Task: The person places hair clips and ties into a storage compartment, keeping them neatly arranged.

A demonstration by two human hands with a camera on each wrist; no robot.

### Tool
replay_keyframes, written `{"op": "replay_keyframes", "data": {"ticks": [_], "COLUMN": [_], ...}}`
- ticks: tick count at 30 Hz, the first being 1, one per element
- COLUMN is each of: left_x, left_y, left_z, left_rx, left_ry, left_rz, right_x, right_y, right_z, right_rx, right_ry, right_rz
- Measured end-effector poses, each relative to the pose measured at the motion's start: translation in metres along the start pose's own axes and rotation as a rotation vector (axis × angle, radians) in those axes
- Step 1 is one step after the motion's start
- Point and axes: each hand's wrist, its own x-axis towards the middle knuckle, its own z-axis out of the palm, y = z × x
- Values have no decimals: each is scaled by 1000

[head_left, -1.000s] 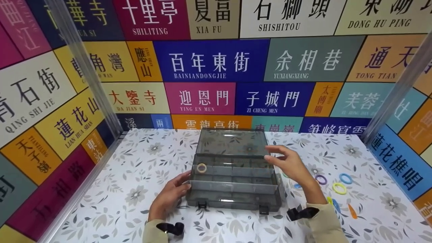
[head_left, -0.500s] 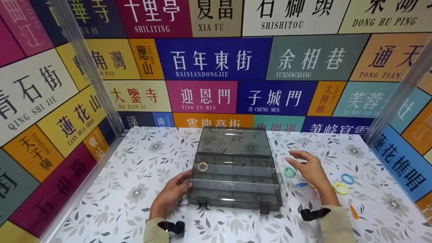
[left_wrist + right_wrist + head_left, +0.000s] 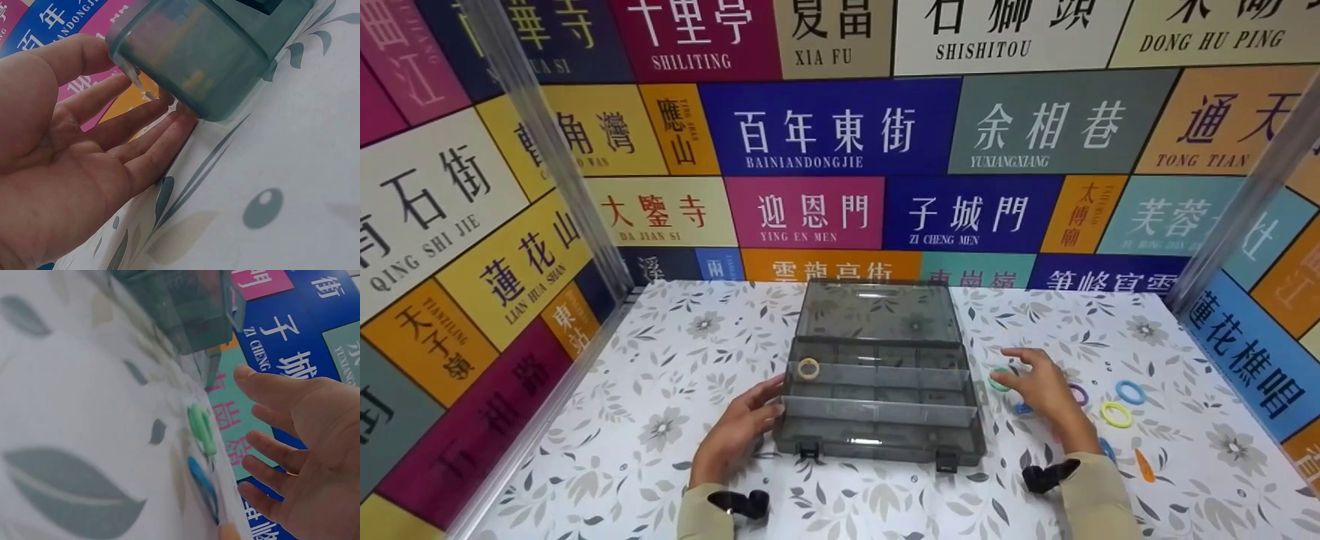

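A dark see-through divider box stands with its lid raised at the back. One beige ring is in its back-left compartment. My left hand rests against the box's left side; in the left wrist view its thumb touches the upper edge and its fingers lie loosely extended along the wall. To the right of the box, my right hand hovers by a green ring, fingers parted and holding nothing. In the right wrist view, the green ring and a blue teardrop-shaped piece lie apart from the fingers.
Right of my right hand lie a purple ring, a blue ring, a yellow ring and an orange teardrop-shaped piece. Sign-covered panels rise behind the leaf-patterned table and at both sides.
My right hand has moved from the box's right edge out to the right, then lowered toward the green ring. The left hand stays at the box, and the beige ring stays in its compartment.
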Motion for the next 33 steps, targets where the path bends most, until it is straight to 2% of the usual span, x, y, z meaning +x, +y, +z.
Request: {"op": "replay_keyframes", "data": {"ticks": [2, 7, 14, 22, 33], "left_x": [0, 0, 3, 2, 2], "left_y": [-1, -2, -1, 2, 2], "left_z": [0, 1, 1, 1, 0], "left_rx": [0, -14, 4, 10, -13], "left_ry": [-4, -4, 0, 5, 0], "left_rz": [10, -21, -38, -14, -28], "right_x": [1, 0, 2, 1, 2], "right_y": [4, 13, 18, 15, 15], "right_z": [1, 4, 6, 4, 4], "right_rx": [12, 10, -138, -207, -200], "right_ry": [-5, -17, 38, 9, 29], "right_rz": [8, 17, -59, -17, 3]}}
